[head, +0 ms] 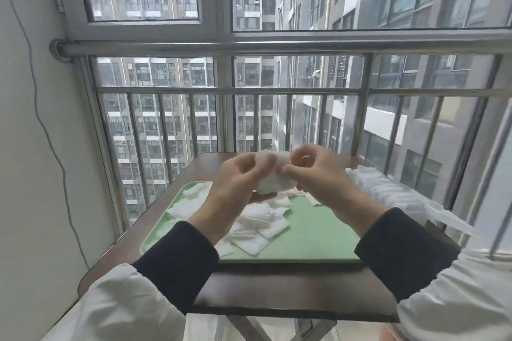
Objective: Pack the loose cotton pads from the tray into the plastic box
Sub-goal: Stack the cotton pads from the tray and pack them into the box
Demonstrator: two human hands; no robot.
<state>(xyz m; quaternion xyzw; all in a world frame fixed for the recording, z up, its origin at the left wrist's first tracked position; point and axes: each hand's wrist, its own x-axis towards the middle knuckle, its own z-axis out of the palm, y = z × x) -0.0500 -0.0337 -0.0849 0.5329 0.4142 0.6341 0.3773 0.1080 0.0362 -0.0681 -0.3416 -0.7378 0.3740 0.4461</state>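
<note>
Pads [257,227] lie loose and overlapping across the left and middle of the green tray [318,232], which sits on the dark tabletop [277,285]. A small stack [273,174] of them is held up in the air above the tray's far end. The left hand [238,183] grips the stack from its left side with thumb and curled fingers, and the right hand [313,174] pinches its right edge. The step in hand looks like squaring gathered pads into a neat bundle before packing. The stack is blurred, but it seems to stand roughly on edge with a broad face turned toward the camera. Its slightly longer side runs up and down, tilted a little. At the tabletop's right edge lies a clear plastic container [388,191] with white pads in a row, probably the box, though its shape is hard to make out. The next move likely calls for carrying the stack right, turning it to match that row, and sliding it in without letting the pads fan apart.
</note>
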